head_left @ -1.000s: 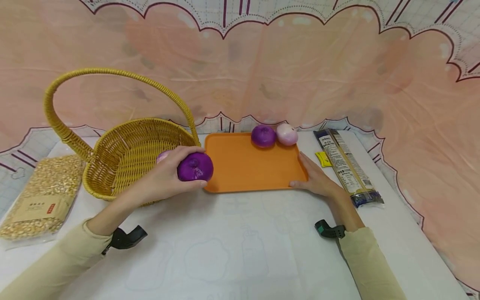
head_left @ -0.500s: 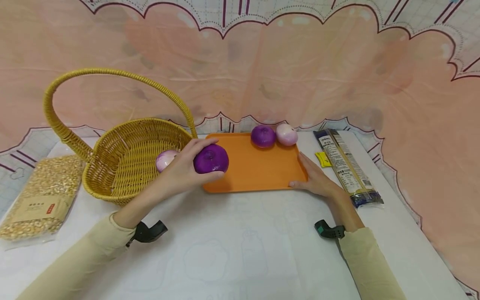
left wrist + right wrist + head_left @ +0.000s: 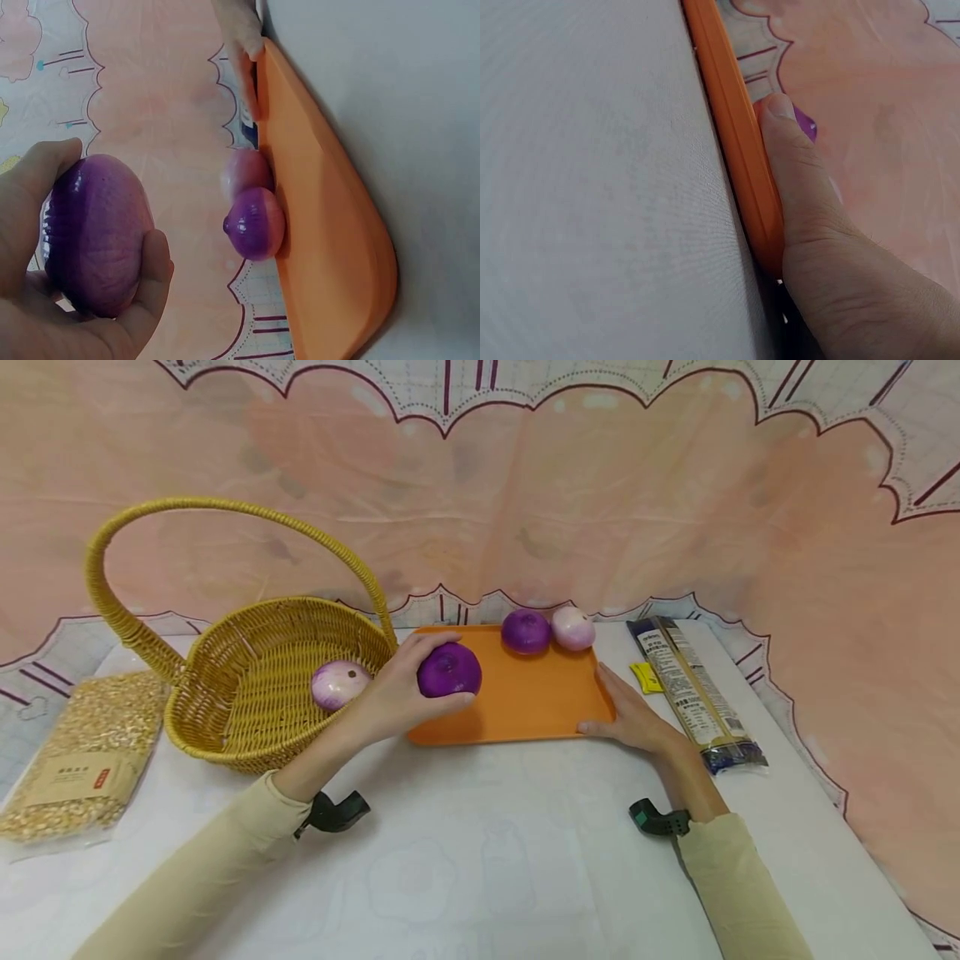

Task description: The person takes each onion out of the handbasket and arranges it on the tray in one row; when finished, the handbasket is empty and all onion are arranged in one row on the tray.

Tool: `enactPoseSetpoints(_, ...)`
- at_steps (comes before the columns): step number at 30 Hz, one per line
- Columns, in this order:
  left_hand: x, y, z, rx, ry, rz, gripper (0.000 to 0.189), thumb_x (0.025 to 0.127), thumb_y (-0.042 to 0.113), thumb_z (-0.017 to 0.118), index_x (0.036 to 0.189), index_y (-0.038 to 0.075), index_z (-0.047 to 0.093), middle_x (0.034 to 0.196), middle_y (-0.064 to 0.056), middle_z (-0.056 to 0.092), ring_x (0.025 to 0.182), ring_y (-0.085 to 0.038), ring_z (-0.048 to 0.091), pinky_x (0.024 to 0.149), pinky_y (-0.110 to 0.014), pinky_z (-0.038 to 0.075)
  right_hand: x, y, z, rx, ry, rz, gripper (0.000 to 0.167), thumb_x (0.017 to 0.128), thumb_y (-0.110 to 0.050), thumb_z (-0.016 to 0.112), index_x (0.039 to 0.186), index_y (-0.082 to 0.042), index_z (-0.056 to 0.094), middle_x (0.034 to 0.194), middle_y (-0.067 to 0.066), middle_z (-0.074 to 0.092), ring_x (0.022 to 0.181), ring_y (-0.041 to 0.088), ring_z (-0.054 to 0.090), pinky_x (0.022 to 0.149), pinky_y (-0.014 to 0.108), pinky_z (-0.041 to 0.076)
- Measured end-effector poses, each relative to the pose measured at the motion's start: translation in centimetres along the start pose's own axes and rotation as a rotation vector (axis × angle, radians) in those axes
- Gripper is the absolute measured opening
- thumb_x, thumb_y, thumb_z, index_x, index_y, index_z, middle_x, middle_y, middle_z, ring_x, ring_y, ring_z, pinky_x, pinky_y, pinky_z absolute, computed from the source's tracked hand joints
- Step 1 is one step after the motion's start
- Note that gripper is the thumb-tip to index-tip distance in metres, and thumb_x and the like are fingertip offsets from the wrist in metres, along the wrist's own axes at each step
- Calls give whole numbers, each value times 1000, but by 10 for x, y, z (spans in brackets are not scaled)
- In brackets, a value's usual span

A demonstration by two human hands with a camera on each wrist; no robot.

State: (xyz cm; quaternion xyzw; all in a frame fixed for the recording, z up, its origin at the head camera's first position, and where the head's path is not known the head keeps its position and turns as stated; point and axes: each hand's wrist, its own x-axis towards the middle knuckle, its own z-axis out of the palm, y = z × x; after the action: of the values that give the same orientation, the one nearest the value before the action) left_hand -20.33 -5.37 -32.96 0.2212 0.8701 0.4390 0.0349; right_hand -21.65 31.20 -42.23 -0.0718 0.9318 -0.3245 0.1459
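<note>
From where I stand, I see the left hand (image 3: 393, 693) holding a purple onion (image 3: 448, 670) in the air by the left part of the orange tray (image 3: 510, 710), thumb on one side and fingers bent round the other. The onion is round, a little flattened, shiny and finely wrinkled, dark at one end and pinkish at the other. I would guess it is quite light and firm, not easily broken, but its glossy skin may slip and its shape may roll, so the widest part is the best place to take it, as this hand does. The right hand (image 3: 633, 718) lies with fingers rather straight along the tray's right edge and the thumb on the near rim. The tray looks like smooth, stiff plastic with rounded corners; it is probably light and could slide, so the rim is a sensible place to steady it. At its far edge a second purple onion (image 3: 526, 632) and a pale onion (image 3: 573, 629) sit side by side, both smooth. On the left, the basket (image 3: 300, 631) is woven, coarse and ribbed, with a tall wrapped handle, and a whitish-purple onion (image 3: 339, 683) lies inside.
</note>
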Motion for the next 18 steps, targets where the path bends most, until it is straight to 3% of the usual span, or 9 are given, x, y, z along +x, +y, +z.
enactPoseSetpoints(7, 8, -4, 12, -1, 54, -35, 73, 77, 39, 80, 141, 25, 45, 135, -8, 44, 113, -31, 59, 95, -50, 51, -1, -2, 0, 1, -6, -4, 115, 78, -52, 74, 157, -12, 0, 165, 11, -1, 152, 36, 0, 120, 58, 4)
enactPoseSetpoints(18, 36, -26, 31, -52, 61, -182, 78, 81, 44, 75, 146, 22, 39, 148, -15, 34, 121, -37, 52, 100, -53, 47, -1, -2, 0, -17, -7, -12, 114, 80, -51, 73, 157, -12, -1, 165, 11, -1, 152, 36, 0, 121, 58, 3)
